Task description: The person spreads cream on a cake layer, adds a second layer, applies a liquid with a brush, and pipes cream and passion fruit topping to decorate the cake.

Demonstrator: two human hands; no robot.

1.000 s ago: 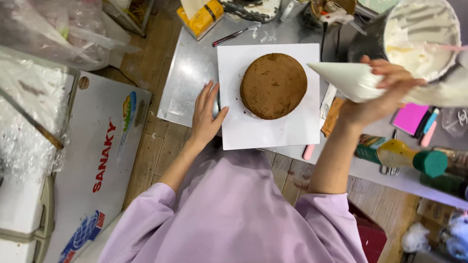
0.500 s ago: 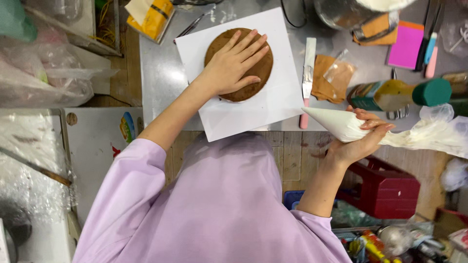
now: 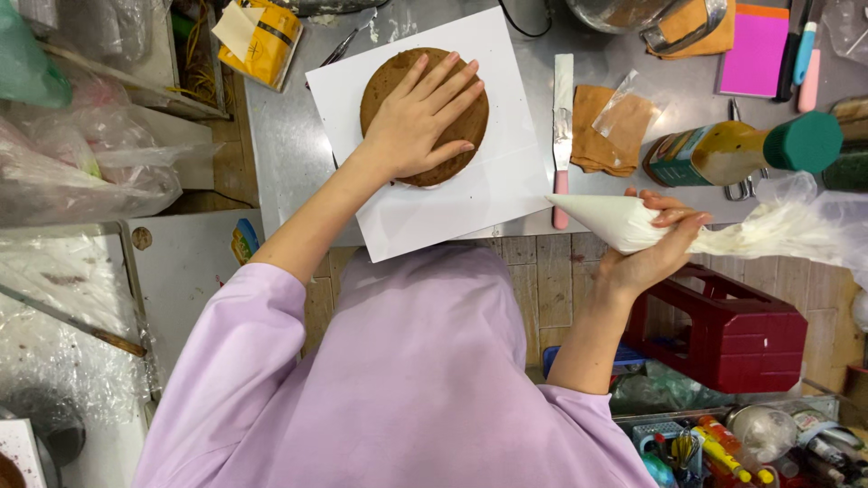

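Observation:
A round brown cake layer (image 3: 457,140) lies on a white square board (image 3: 493,194) on the steel table. My left hand (image 3: 419,113) rests flat on top of the cake, fingers spread. My right hand (image 3: 658,237) grips a piping bag (image 3: 606,220) full of white cream, held off the table's front edge with its tip pointing left; the bag's loose plastic end trails to the right.
A pink-handled palette knife (image 3: 562,126) lies right of the board, beside a brown cloth (image 3: 608,126). A green-capped bottle (image 3: 737,149), a pink notepad (image 3: 752,50) and pens sit further right. A yellow packet (image 3: 262,36) is at upper left. A red crate (image 3: 728,330) stands below the table.
My left hand moved from the board's left edge onto the cake and now presses flat on it. My right hand brought the piping bag down from the bowl to the table's front edge.

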